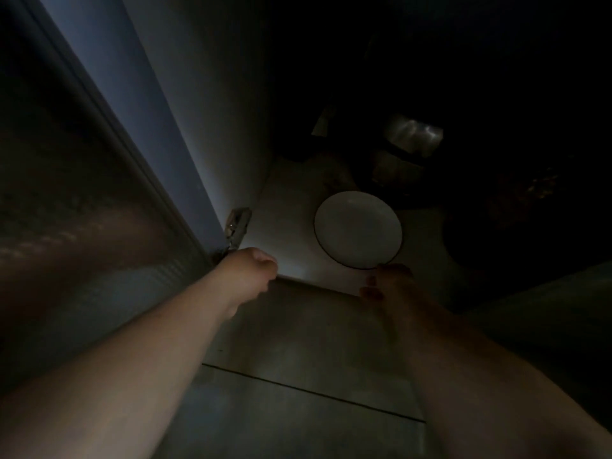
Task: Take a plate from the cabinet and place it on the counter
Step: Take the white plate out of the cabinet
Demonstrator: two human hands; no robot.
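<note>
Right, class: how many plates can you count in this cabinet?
1. The round white plate with a dark rim lies on the pale cabinet shelf, by the right hand. The dark interior may hide others.

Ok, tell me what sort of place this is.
Probably a dim kitchen: a white plate sits on a cabinet shelf, with an open hinged door beside it.

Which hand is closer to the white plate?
Right. The right hand touches the near rim of the plate; the left hand is apart from it, to its left, at the shelf edge.
</note>
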